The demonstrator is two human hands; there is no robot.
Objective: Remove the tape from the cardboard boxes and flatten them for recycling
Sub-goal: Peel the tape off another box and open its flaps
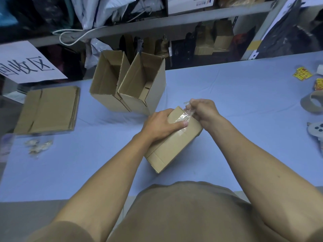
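Note:
A small brown cardboard box (173,145) lies tilted on the blue table in front of me. My left hand (160,125) grips its far end, thumb laid across the top. My right hand (203,110) pinches a strip of clear tape (187,112) and holds it lifted off the box's far corner. Two open cardboard boxes (111,81) (143,84) stand side by side behind it. A stack of flattened boxes (49,109) lies at the left.
Crumpled tape scraps (37,146) lie at the left below the flat stack. A tape roll (312,102), yellow stickers (302,75) and a small object (316,130) sit at the right edge. Cluttered shelves (174,16) rise behind the table (244,95).

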